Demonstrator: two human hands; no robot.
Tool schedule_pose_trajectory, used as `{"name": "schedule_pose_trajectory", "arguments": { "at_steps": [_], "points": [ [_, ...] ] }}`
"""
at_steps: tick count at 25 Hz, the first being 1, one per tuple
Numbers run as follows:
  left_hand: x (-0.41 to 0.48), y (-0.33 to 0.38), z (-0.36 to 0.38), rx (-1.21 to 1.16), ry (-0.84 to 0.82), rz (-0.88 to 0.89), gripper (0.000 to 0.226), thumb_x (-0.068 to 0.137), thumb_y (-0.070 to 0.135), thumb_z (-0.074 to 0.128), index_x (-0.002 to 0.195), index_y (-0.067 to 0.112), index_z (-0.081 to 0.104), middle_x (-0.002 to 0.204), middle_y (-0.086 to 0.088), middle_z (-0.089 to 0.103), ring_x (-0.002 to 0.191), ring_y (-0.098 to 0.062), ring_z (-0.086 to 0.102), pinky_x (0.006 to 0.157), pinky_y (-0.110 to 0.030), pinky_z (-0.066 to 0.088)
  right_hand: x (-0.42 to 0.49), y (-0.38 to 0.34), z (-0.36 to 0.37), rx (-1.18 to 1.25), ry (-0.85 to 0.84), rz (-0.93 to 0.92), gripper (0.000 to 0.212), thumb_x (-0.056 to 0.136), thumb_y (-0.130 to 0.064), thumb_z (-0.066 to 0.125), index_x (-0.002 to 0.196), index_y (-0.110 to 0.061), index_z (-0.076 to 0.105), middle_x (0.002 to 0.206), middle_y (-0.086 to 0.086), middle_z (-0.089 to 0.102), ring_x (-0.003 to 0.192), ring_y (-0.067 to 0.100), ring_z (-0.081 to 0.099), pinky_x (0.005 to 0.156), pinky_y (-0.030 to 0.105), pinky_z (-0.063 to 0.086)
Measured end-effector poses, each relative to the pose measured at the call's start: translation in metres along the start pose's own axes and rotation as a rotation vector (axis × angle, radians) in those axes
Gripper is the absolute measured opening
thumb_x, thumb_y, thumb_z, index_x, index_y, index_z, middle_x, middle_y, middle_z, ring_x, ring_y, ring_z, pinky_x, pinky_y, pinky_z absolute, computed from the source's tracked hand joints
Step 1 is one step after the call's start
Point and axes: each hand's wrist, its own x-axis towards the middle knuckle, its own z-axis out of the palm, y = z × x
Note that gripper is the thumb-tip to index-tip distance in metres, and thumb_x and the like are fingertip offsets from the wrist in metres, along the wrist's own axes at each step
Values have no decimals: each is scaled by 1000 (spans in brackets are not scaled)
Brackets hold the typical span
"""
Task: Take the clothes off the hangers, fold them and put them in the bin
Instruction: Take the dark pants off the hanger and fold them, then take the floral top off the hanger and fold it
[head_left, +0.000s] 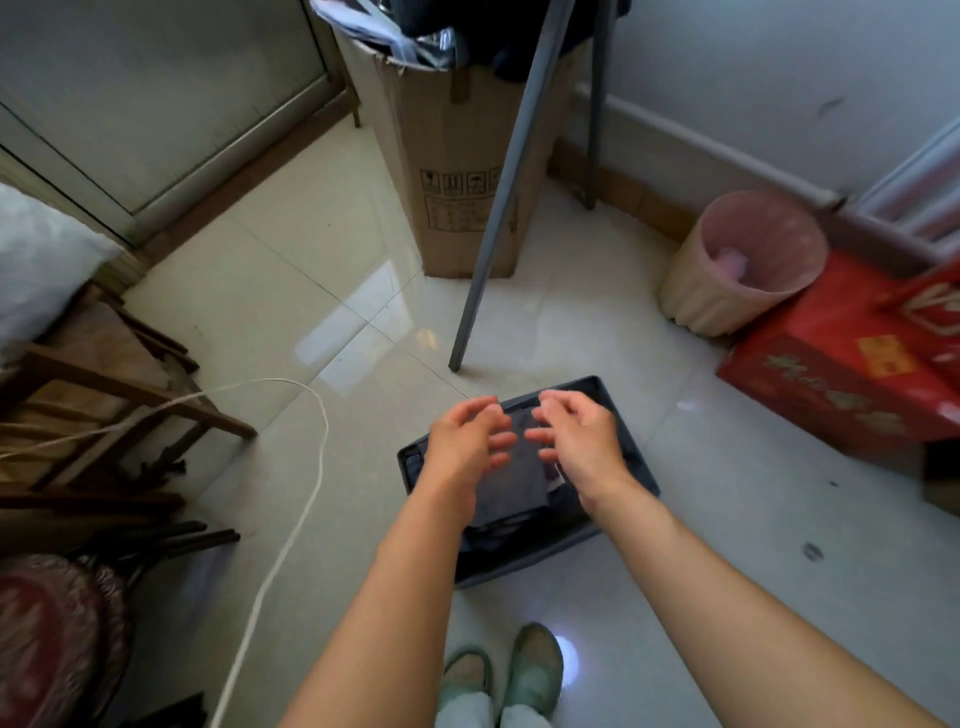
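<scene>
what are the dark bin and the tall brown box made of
Dark bin: probably rigid plastic, matte, judging by its smooth moulded rim. Tall brown box: cardboard, unfinished, shown by creased torn top edges and printed handling symbols.

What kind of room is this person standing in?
Likely a spare or storage corner of a home: a tiled floor, a tall cardboard box stuffed with things, stacked wooden furniture, a pink wastebasket, and a dark bin holding folded clothes.
</scene>
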Motion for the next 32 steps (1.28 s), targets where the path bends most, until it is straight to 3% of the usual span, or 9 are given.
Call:
{"name": "schedule_pose_trajectory", "arguments": {
  "at_steps": [4,9,12,17,27,32],
  "points": [
    [-73,55,7,-167,-79,51,19,98,17,54,116,13,60,97,-6,67,84,-20,66,77,-33,56,-63,-67,-33,284,1,37,16,99,-21,46,96,-17,62,91,6,67,72,18,66,60,26,48],
    [-156,103,9,-316,-151,104,20,98,20,55,115,14,62,94,-4,70,82,-18,67,76,-33,55,-143,-123,-83,435,73,-13,18,100,-20,46,98,-15,64,90,8,71,73,20,67,61,27,50],
    [-203,128,14,-332,-229,142,18,96,19,56,112,15,64,85,-1,71,72,-14,67,71,-31,55,-190,-150,-112,528,133,-60,18,100,-19,46,99,-13,64,89,9,70,71,19,66,60,27,49],
    [-265,155,35,-253,-384,202,14,96,18,54,103,19,66,80,1,70,72,-14,64,70,-30,51,-256,-178,-155,613,259,-195,20,100,-16,44,99,-12,64,85,8,70,68,18,64,60,28,47],
    [-377,139,152,-55,-764,254,14,95,15,53,97,18,67,71,2,68,58,-10,63,68,-29,49,-369,-174,-283,725,665,-408,19,99,-16,48,96,-11,66,78,8,71,61,16,64,56,26,48],
    [-429,101,218,-18,-884,228,13,95,15,53,94,15,66,70,0,64,63,-14,57,65,-29,44,-414,-153,-366,690,840,-507,19,98,-14,48,96,-10,66,75,7,71,60,17,63,51,24,46]
  ]
}}
